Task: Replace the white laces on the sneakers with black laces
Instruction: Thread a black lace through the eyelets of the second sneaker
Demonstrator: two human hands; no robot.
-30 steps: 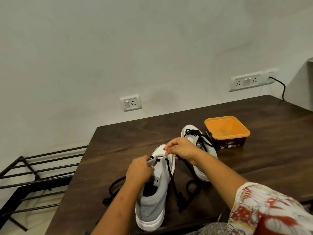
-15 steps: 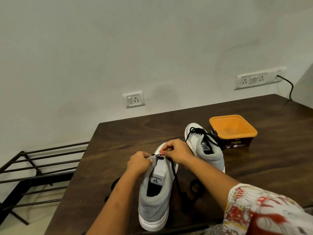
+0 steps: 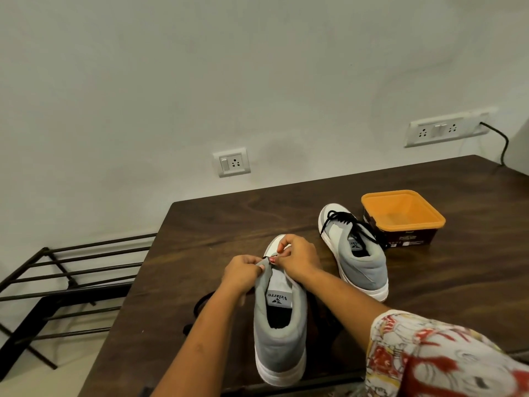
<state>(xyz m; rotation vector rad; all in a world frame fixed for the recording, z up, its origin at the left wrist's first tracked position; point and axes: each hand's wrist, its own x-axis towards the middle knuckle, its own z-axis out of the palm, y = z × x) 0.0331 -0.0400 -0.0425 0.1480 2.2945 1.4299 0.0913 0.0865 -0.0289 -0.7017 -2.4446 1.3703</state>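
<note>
- On table (image 3: 229, 224), near centre: sneaker (image 3: 279, 339), barely laced; far right, other sneaker (image 3: 363, 267) already black-laced.
- Closed in since a second ago: left hand (image 3: 240, 270) pinching eyelet flap (image 3: 265, 267), right hand (image 3: 297, 259) pinching lace (image 3: 265, 257) tip there.
- Likely threading next eyelet.

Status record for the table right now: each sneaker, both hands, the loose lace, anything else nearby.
near sneaker: upright, heel toward camera, no lace across the visible tongue
left hand: pinches its grey eyelet flap
right hand: pinches the black lace at that flap, tip barely visible
black lace: slack loops on the table beside the near sneaker
far sneaker: already laced in black
orange tub: open, beside far sneaker
table: dark wood
</note>
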